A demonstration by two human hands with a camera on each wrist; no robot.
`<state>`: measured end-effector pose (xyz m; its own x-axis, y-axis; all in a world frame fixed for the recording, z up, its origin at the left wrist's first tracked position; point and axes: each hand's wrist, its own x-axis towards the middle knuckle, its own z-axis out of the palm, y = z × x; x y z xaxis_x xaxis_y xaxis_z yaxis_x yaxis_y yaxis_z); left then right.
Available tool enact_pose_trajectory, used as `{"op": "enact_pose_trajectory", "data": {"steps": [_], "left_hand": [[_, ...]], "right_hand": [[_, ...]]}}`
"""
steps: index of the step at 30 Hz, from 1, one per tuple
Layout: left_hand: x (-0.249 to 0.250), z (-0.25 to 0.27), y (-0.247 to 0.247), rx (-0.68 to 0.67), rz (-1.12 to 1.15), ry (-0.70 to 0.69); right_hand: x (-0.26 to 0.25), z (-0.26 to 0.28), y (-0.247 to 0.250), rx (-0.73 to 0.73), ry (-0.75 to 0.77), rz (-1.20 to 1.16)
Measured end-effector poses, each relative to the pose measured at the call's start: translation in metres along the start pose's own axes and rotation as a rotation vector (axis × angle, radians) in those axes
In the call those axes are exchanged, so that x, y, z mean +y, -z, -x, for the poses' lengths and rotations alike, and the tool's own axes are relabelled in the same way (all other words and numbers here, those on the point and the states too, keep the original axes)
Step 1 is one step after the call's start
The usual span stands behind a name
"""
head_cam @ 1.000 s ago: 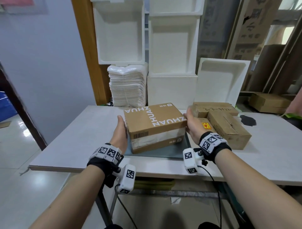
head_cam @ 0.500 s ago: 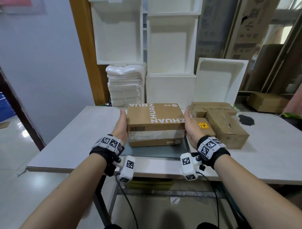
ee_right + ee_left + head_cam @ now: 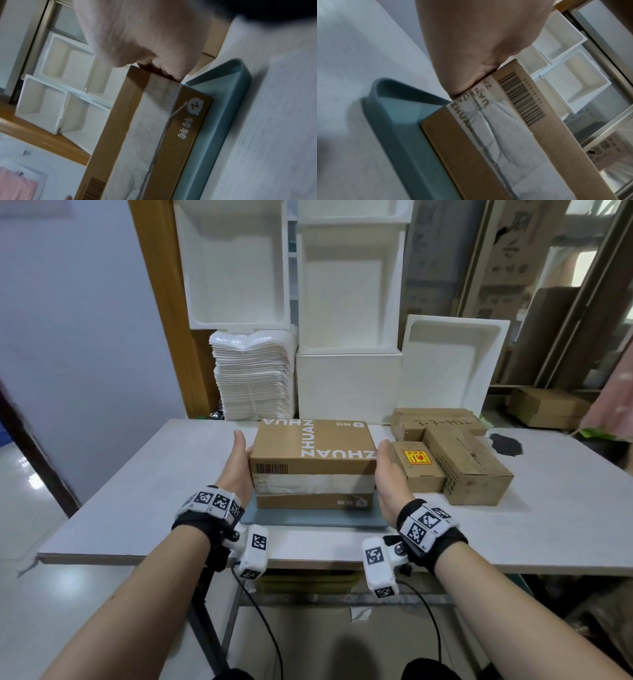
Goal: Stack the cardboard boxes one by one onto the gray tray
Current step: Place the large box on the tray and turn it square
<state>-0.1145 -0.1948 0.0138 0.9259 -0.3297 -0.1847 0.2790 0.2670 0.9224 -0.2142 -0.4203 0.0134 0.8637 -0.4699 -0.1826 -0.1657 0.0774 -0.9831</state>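
A brown cardboard box (image 3: 313,446) printed "ZHUAN" stands square in the gray tray (image 3: 308,517) near the table's front edge. My left hand (image 3: 236,463) presses flat against its left end and my right hand (image 3: 387,474) against its right end, fingers straight. The left wrist view has the left hand (image 3: 471,40) on the box (image 3: 505,135), whose lower edge meets the tray (image 3: 388,121). The right wrist view shows the right hand (image 3: 137,33), box (image 3: 145,128) and tray (image 3: 223,108) alike. Three more cardboard boxes lie right of the tray: a small stickered box (image 3: 416,467), a long box (image 3: 469,467) and a handwritten box (image 3: 442,421).
The white table (image 3: 137,491) has bare surface to the left of the tray. Behind it stand white foam boxes (image 3: 346,302) and a stack of white paper trays (image 3: 255,374). A black patch (image 3: 506,444) lies on the table at the far right.
The box was skewed and tilted between my hands; it has turned square to the tray and come down level into it. Both hands stay on its ends.
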Motion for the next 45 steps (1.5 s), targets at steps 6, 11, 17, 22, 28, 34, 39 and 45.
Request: {"op": "enact_pose_trajectory", "data": {"steps": [6, 11, 17, 22, 28, 34, 39, 45], "left_hand": [[-0.026, 0.004, 0.007, 0.040, -0.024, 0.004], [-0.031, 0.005, 0.009, 0.067, -0.039, 0.007], [-0.034, 0.008, 0.010, 0.083, -0.049, 0.009], [-0.032, 0.011, 0.007, 0.091, -0.070, 0.036], [-0.033, 0.014, 0.005, 0.079, -0.041, 0.075], [-0.030, 0.016, 0.003, 0.094, -0.027, 0.089], [-0.031, 0.016, 0.004, 0.104, -0.033, 0.091], [-0.028, 0.018, 0.002, 0.100, -0.048, 0.099]], "right_hand": [[0.020, 0.000, 0.004, -0.039, -0.093, -0.088], [0.025, 0.007, 0.004, -0.045, -0.083, -0.098], [0.028, 0.012, 0.005, -0.017, -0.079, -0.136], [0.029, 0.018, 0.007, -0.015, -0.093, -0.137], [0.034, 0.012, 0.009, -0.015, -0.069, -0.125], [0.037, 0.008, 0.006, -0.020, -0.086, -0.091], [0.038, 0.008, 0.008, -0.022, -0.092, -0.072], [0.037, 0.009, 0.008, -0.015, -0.104, -0.058]]}}
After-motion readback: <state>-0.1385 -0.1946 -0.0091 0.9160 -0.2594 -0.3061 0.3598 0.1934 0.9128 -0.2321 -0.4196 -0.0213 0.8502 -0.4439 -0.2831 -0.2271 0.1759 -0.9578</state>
